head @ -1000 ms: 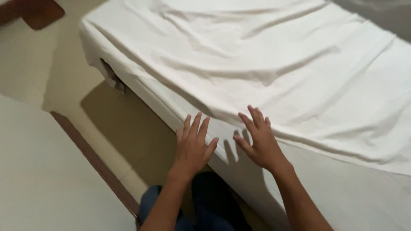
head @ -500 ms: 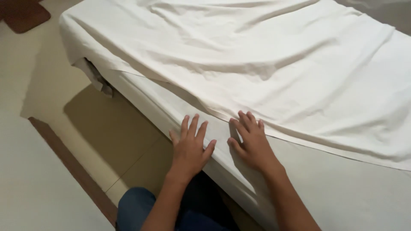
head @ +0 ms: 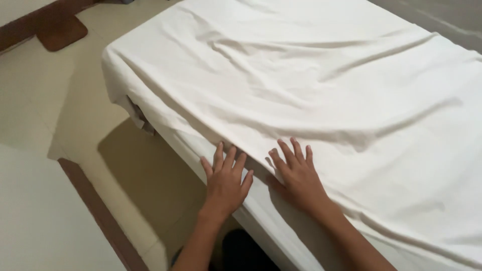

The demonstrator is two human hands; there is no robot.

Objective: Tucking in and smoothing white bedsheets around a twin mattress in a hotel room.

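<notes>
Both hands are flat with fingers spread wide, holding nothing. The left hand (head: 226, 183) and right hand (head: 297, 176) press the white sheet (head: 321, 95) at the bed (head: 261, 221) edge, lower middle of frame.

Pale tile floor (head: 60, 100); brown mat (head: 63, 32) top left; dark wood trim (head: 100, 216) lower left.

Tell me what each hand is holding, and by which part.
Nothing is gripped. The left hand and right hand lie flat, fingers spread, on the white sheet at the near edge of the bed.
</notes>
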